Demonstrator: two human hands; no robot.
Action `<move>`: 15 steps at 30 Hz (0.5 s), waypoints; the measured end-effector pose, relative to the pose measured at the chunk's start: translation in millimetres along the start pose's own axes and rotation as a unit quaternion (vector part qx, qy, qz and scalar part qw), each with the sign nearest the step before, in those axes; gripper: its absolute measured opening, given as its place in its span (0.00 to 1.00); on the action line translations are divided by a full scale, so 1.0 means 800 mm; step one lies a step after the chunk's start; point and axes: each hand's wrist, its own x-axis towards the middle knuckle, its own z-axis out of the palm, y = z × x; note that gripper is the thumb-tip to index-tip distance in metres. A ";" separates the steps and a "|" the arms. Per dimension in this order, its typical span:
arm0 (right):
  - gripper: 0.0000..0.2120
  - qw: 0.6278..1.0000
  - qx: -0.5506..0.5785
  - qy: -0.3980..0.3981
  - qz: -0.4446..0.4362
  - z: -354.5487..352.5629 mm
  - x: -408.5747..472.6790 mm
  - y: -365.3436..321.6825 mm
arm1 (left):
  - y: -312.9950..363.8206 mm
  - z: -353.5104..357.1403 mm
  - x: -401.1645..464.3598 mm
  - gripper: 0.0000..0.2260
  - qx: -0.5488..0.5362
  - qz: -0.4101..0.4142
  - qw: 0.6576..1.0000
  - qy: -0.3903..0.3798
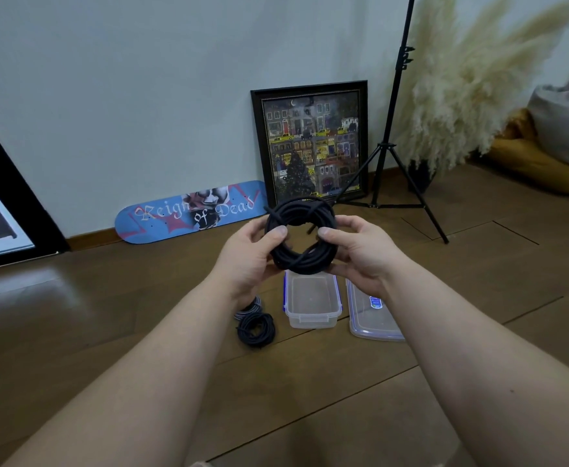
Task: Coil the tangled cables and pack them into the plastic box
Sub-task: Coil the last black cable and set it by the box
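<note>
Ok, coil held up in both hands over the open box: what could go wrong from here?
1. The black cable coil has loose ends sticking out at its top and across its hole; gripped only at the sides by the left hand and right hand, it may spring open.
2. It looks about as wide as the plastic box, so it might catch on the rim.
3. The lid lies close beside the box and could get knocked.
</note>
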 end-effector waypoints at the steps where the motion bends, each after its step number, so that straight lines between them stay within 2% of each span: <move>1: 0.20 1.000 -0.001 -0.004 0.004 -0.001 0.000 0.000 | 0.002 0.000 0.000 0.11 0.000 0.003 1.000 0.003; 5: 0.16 0.999 -0.011 -0.022 0.026 -0.004 0.000 0.000 | 0.002 -0.001 0.000 0.10 0.012 0.007 1.000 0.019; 7: 0.16 1.000 -0.001 -0.002 0.028 -0.005 0.004 0.000 | 0.005 -0.002 0.000 0.09 0.001 0.007 1.000 0.018; 10: 0.15 0.999 0.005 0.035 0.021 -0.007 0.009 0.002 | 0.009 -0.006 -0.001 0.11 -0.030 -0.009 0.999 -0.022; 15: 0.12 0.998 0.054 -0.008 0.039 -0.007 0.008 0.001 | 0.011 -0.010 -0.005 0.12 -0.033 -0.020 0.998 -0.051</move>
